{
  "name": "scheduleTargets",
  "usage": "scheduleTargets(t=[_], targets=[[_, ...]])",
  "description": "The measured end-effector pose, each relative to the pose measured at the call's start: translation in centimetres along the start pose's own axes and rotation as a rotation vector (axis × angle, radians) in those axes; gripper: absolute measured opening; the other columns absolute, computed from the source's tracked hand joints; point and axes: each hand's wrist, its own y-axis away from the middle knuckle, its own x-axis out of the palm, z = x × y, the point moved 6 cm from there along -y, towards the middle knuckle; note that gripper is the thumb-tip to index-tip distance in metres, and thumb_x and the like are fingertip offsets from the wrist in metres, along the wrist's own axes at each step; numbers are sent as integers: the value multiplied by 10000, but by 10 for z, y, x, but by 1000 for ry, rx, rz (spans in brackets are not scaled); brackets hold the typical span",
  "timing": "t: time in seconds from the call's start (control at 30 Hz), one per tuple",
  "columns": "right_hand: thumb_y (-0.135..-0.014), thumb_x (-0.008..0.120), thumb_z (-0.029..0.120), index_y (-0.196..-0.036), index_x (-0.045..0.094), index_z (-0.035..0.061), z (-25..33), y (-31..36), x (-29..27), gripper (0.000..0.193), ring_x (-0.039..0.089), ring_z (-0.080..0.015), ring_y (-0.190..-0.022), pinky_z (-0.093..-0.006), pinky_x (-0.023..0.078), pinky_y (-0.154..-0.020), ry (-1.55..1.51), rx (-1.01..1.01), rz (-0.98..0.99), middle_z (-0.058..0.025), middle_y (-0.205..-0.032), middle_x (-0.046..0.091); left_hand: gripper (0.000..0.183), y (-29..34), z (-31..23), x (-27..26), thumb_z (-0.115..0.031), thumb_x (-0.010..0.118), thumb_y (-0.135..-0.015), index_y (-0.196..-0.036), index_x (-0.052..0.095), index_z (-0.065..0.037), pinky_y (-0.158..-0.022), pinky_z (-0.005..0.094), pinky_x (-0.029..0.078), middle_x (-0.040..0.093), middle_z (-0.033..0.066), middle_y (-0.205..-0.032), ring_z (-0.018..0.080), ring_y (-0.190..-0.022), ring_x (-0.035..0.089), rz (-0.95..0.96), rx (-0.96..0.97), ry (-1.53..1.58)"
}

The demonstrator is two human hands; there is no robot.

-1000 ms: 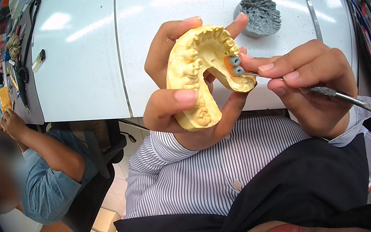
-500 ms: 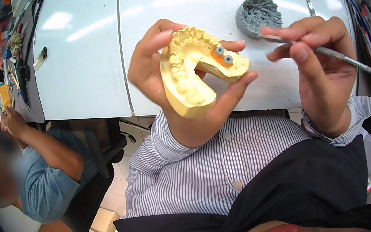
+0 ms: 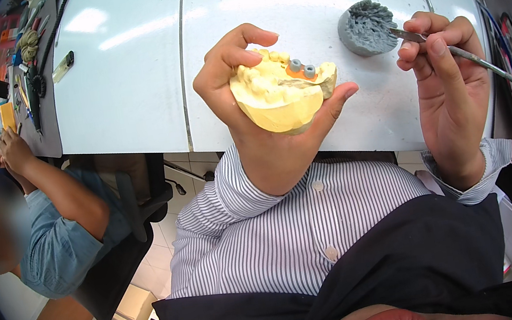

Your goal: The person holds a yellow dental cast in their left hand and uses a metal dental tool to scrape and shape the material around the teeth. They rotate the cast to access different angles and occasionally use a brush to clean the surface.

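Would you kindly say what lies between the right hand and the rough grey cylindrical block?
In the head view, a slim silver metal tool, its flat tip toward the block.

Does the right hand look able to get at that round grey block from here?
Probably yes: the right hand is close beside the grey block, with nothing apparent between them but the metal tool it holds, whose tip appears near the block's edge.

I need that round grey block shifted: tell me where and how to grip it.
Probably grip the grey block by its smooth round wall, coming from the left: its top is jagged, and the metal tool in the right hand points at its right side.
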Motion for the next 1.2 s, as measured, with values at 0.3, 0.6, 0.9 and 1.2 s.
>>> scheduleTargets(t=[0.3,0.6,0.9,1.2], targets=[[-917,439,67,-933,463,55,8,10,-6,31,586,-107,-816,-245,475,-768,14,-7,-10,-126,-1068,518,845,1,-12,8,-83,826,-588,-1146,192,-82,-697,139,483,386,148,-1107,96,-874,503,8,14,-29],[-913,447,58,-929,463,54,14,9,-3,24,582,-106,-803,-236,478,-745,33,8,-22,-118,-1050,515,844,1,-11,8,-53,821,-582,-1146,194,-85,-695,137,468,369,149,-1121,97,-872,499,1,-2,3],[-886,463,29,-951,449,56,22,13,-4,71,579,-122,-812,-251,482,-746,33,8,-10,-125,-1061,502,863,-2,-14,15,34,729,-636,-1235,118,-84,-653,188,470,283,143,-1198,182,-912,540,70,121,234],[-877,456,14,-969,436,44,14,4,5,99,573,-125,-820,-253,481,-748,9,45,-3,-124,-1043,489,950,-4,-8,19,47,595,-730,-1393,-57,-145,-597,252,505,141,210,-1319,354,-943,551,266,-232,1008]])
